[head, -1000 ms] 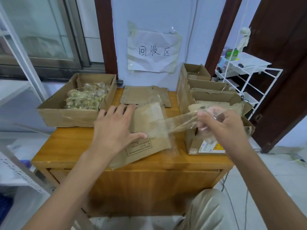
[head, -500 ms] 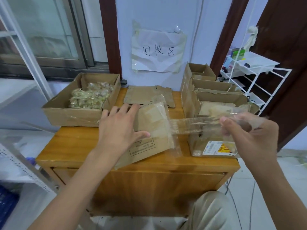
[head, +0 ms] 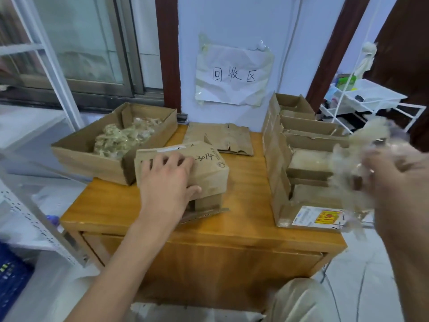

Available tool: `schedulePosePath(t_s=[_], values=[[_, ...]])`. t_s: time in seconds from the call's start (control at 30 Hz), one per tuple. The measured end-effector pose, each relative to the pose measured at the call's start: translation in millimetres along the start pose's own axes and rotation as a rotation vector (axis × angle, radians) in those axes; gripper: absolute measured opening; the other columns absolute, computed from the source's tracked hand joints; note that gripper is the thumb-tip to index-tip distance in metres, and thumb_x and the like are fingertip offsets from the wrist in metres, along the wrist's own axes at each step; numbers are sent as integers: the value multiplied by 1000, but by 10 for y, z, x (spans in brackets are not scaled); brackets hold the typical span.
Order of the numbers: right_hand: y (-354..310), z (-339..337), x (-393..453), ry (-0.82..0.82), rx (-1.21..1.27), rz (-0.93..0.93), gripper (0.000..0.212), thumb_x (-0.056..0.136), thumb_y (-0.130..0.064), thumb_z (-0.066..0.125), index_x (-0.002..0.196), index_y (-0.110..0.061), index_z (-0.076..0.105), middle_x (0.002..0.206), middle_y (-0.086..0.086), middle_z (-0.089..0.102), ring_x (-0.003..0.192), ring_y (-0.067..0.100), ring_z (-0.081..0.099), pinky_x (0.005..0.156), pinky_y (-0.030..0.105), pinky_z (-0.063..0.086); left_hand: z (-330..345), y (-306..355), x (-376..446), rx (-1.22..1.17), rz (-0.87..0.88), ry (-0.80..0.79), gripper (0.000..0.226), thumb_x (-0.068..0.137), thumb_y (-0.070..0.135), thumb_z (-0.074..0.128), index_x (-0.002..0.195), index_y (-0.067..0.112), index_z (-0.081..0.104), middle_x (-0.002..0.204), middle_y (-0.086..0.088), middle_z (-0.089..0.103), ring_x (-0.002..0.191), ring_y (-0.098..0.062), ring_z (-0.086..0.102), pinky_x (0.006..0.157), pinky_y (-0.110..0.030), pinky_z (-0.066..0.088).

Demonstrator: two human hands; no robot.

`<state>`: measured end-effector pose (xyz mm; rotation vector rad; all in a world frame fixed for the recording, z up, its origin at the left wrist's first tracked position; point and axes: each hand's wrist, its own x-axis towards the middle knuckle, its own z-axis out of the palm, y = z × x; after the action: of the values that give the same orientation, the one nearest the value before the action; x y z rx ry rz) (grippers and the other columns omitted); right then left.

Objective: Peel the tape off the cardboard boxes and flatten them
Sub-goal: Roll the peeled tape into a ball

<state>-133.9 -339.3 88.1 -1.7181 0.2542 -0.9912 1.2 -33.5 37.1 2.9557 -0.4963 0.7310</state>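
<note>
cardboard box (head: 185, 173) sits mid-table (head: 243, 219) under my left hand (head: 167, 182), fingers spread flat on its top. my right hand (head: 394, 182), blurred, grips crumpled clear tape (head: 348, 163) off to the right.

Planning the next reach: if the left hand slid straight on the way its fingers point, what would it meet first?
Probably the tape-filled open box. The left hand lies flat on the small cardboard box, fingers pointing away and slightly left, where that open box sits right behind; depth is hard to judge.
</note>
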Motion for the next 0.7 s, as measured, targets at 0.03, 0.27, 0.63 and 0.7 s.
schedulePosePath(t_s=[0.03, 0.27, 0.63, 0.7], values=[[7, 30, -13, -66, -10, -5, 44, 95, -32, 75, 82, 8, 62, 78, 39, 59, 63, 42, 65, 59, 58, 59, 22, 36, 22, 5, 12, 8, 59, 85, 68, 67, 134, 38, 57, 134, 10, 59, 119, -25, 54, 99, -42, 35], [3, 499, -141, -295, 15, 105, 15, 102, -19, 68, 91, -14, 78, 86, 19, 76, 87, 51, 69, 77, 58, 59, 211, 34, 26, -50, 93, 82, 56, 82, 62, 74, 127, 31, 65, 129, 7, 66, 116, -27, 57, 94, -44, 38], [-143, 1069, -220, -415, 442, 307, 16, 106, -11, 56, 108, 3, 63, 102, 18, 80, 84, 27, 78, 61, 27, 59, 111, 160, 110, -166, 161, 24, 39, 96, 50, 57, 127, 27, 62, 128, 6, 66, 116, -23, 61, 92, -41, 46], [-128, 1197, -269, -447, 475, 337, 17, 105, -14, 59, 111, 2, 63, 105, 20, 78, 85, 30, 76, 62, 28, 59, 48, 195, 133, -289, 154, 6, 31, 100, 36, 57, 129, 25, 62, 126, 5, 66, 113, -21, 62, 90, -38, 47]])
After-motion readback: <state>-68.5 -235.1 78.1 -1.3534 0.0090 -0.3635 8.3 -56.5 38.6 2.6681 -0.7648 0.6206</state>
